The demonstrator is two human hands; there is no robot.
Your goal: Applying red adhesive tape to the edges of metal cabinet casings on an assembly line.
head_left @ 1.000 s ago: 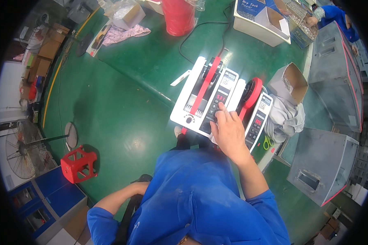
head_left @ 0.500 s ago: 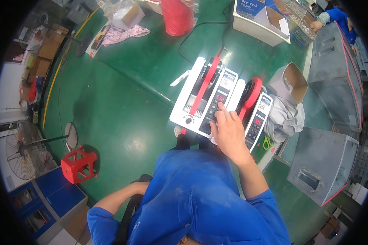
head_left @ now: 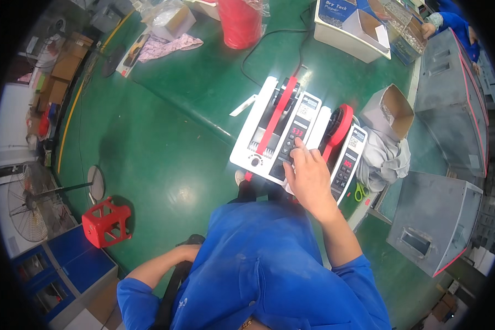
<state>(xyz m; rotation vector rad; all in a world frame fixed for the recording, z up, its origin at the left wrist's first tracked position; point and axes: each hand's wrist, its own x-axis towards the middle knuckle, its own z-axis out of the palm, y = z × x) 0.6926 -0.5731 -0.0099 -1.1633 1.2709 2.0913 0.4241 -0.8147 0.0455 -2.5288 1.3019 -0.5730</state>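
Observation:
Two white automatic tape dispensers stand side by side in front of me. A red strip of tape (head_left: pixel 278 115) runs down the middle of the left dispenser (head_left: pixel 242 144), and a red tape roll (head_left: pixel 344 124) sits in the right dispenser (head_left: pixel 353 148). My right hand (head_left: pixel 312 179) rests over the left machine's button panel, its index fingertip at a button below the red lit display (head_left: pixel 297 132). The thumb is spread near the panel's lower end, and nothing is held. My left forearm (head_left: pixel 162 263) bends to my waist, where the hand is hidden beside my blue clothing.
Green-handled scissors (head_left: pixel 361 192) and grey cloth (head_left: pixel 384 159) lie right of the dispensers, near an open carton (head_left: pixel 389 113). Large grey metal boxes (head_left: pixel 435 220) stand farther right. A white bin (head_left: pixel 349 39) and red roll (head_left: pixel 240 25) are ahead. A red stool (head_left: pixel 105 223) stands left.
The digits on the left dispenser's display differ. My right hand stays at the same panel, with barely any shift. My left arm has not visibly moved.

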